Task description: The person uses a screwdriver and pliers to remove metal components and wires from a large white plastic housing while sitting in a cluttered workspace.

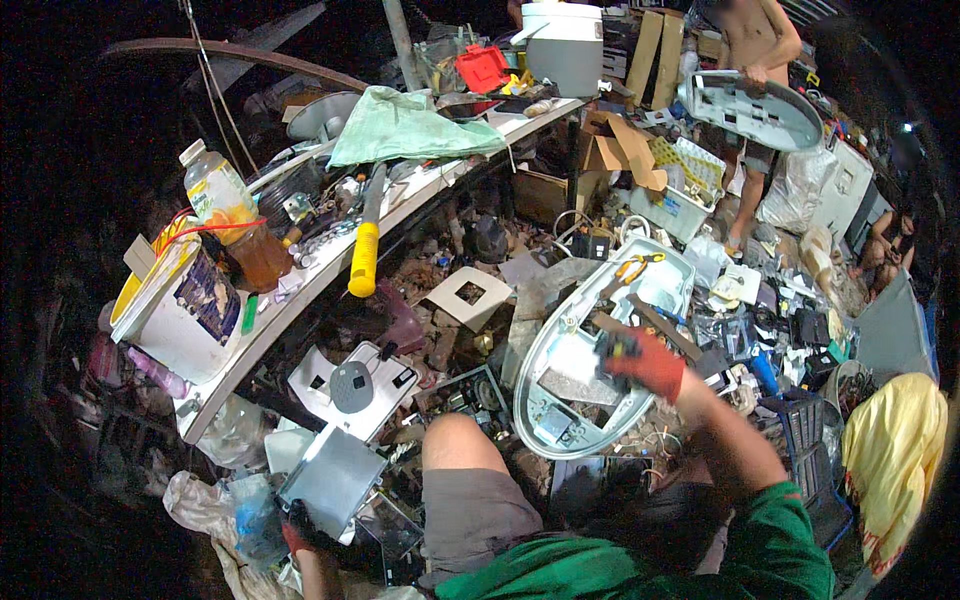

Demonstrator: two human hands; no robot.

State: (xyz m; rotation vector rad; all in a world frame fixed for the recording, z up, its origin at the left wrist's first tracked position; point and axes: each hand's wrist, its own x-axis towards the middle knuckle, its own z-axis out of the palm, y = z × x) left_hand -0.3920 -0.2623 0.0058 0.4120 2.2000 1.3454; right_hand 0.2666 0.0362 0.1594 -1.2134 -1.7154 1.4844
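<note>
My left hand [300, 530], in a red and black glove, grips the lower edge of a flat grey metal panel [338, 478] beside my knee. To the right, my right hand [645, 362], in a similar glove, is over a long oval grey housing [528, 400]. Its dark fingers are curled, and what they hold, if anything, is hidden. Pliers with orange and black handles [635, 268] lie at the housing's far end. A flat metal plate [580, 385] and long brownish strips [665, 328] are in or across the housing.
A workbench [415, 197] at left carries a yellow-handled tool [364, 255], a drink bottle [235, 215], a bucket [185, 310] and green cloth [400, 130]. Scrap parts cover the ground. Another person [755, 45] holds a similar oval shell [755, 112] at back right. Yellow fabric [893, 460] is at right.
</note>
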